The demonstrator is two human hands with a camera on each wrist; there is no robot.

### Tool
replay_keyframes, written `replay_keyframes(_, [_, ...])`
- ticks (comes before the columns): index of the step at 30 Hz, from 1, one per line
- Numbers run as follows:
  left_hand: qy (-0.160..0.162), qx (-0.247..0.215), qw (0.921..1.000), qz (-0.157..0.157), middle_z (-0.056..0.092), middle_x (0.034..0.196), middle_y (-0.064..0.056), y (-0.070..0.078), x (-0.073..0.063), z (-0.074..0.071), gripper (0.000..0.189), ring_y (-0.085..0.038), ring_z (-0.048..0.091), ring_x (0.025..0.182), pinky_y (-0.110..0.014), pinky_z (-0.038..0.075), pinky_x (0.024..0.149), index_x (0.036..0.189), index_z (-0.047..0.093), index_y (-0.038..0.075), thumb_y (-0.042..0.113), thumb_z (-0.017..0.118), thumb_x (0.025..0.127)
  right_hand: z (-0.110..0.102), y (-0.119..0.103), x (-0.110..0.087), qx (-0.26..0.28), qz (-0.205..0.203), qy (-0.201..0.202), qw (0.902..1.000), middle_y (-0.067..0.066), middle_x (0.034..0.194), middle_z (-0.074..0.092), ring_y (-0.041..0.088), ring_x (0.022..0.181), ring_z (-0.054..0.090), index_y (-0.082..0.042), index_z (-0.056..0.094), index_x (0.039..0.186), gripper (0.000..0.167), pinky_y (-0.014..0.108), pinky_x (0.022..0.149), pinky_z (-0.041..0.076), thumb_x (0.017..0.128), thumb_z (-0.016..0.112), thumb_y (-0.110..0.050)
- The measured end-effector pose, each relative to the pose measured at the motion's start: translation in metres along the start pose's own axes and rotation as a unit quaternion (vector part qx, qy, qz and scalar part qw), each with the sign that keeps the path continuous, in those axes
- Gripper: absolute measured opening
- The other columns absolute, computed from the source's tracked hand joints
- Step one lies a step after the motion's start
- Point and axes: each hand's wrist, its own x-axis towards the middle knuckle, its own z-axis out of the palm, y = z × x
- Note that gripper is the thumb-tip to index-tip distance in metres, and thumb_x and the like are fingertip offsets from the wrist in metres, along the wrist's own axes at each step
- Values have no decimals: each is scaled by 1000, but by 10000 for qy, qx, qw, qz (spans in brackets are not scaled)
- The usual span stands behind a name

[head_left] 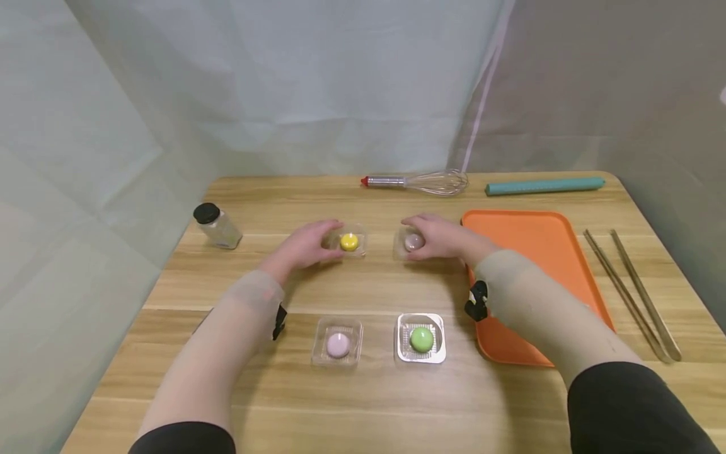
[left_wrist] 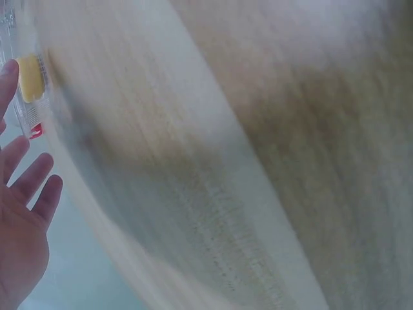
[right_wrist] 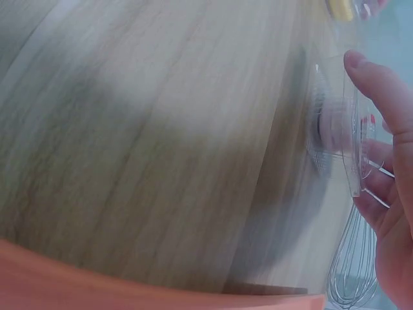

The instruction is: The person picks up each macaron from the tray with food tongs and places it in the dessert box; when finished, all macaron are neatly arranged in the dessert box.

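Note:
In the head view my left hand [head_left: 311,244] is at the left side of a small clear plastic box [head_left: 361,232] holding a yellow macaron [head_left: 349,242]. Its fingers look spread and fairly straight in the left wrist view, with the thumb over the box's edge. My right hand [head_left: 439,238] grips a second clear box [right_wrist: 355,148] between thumb and fingers, a greyish-mauve macaron [head_left: 413,242] inside. Nearer to me stand two more boxes: a clear one [head_left: 319,334] with a pale pink macaron [head_left: 338,345], and another [head_left: 400,356] with a green macaron [head_left: 421,339].
Beneath my right forearm lies an orange tray [head_left: 516,227], with metal tongs [head_left: 629,290] to its right. A whisk [head_left: 420,182] and a teal rod [head_left: 544,186] lie along the back edge. At the left stands a black-lidded jar [head_left: 220,230].

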Motion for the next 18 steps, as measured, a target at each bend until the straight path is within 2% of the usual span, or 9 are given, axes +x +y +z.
replay_keyframes(13, [84,19,10000,14,35,146,-14,-3,4,2,75,-34,30,133,-49,20,110,144,35,11,40,69,83,-2,3,-6,28,243,54,9997,27,141,37,40,129,36,0,29,144,91,49,107,26,76,75,-41])
replay_keyframes(18, [255,-147,9996,-27,30,149,-14,-5,0,-2,81,-36,28,134,-52,20,109,147,27,12,44,66,84,-10,7,-13,170,272,222,9992,25,145,32,41,131,32,1,24,145,92,51,108,24,80,71,-44])
